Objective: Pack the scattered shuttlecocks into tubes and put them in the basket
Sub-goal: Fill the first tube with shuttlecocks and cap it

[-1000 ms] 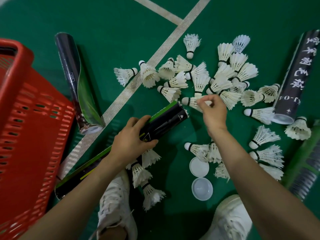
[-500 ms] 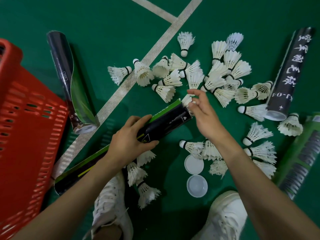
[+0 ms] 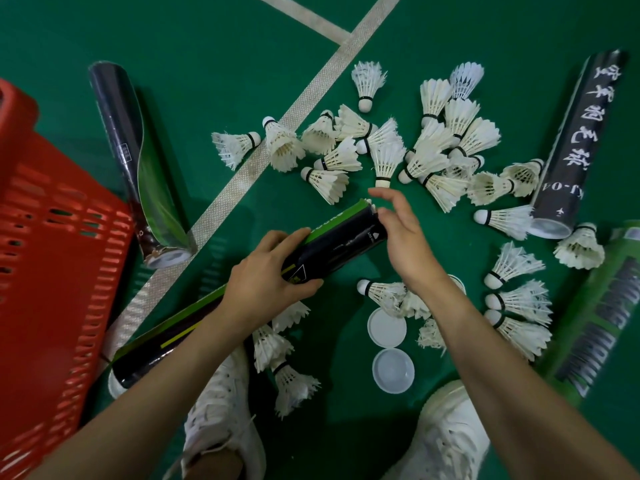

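Holding: my left hand point(image 3: 266, 285) wraps the middle of the black-and-green tube point(image 3: 346, 237), fingers over the top and thumb beneath. The tube slants from the lower left up to frame centre.
Right hand: my right hand point(image 3: 405, 237) sits at the tube's open mouth with its fingers loosely curved and spread, pinching nothing I can make out.
Tube mouth: a sliver of white feather point(image 3: 370, 203) shows at the rim, so I judge one shuttlecock is just going in.
Shuttlecocks: most shuttlecocks point(image 3: 384, 161) lie loose on the green floor point(image 3: 207, 46), heaped in the upper middle and right. More lie under my right forearm and by the shoes point(image 3: 221, 427) at the bottom.
Basket: the red basket point(image 3: 52, 254) is at the left edge; I see no tube in it.
Other tubes: a dark tube point(image 3: 121, 133) lies at upper left, a black lettered tube point(image 3: 575, 140) at upper right and a green tube point(image 3: 602, 323) at lower right.
Caps: two white caps point(image 3: 387, 322) lie side by side at lower centre.
Handling: I expect each shuttlecock to be feather-light, with a brittle skirt that frays if squeezed. I would pinch the cork base and feed it cork first so the skirts nest. The tube looks like thin card, stiff but crushable, so I would grip it mid-length and lightly.
Progress: early, by my reading, as most of the shuttlecocks are unpacked.
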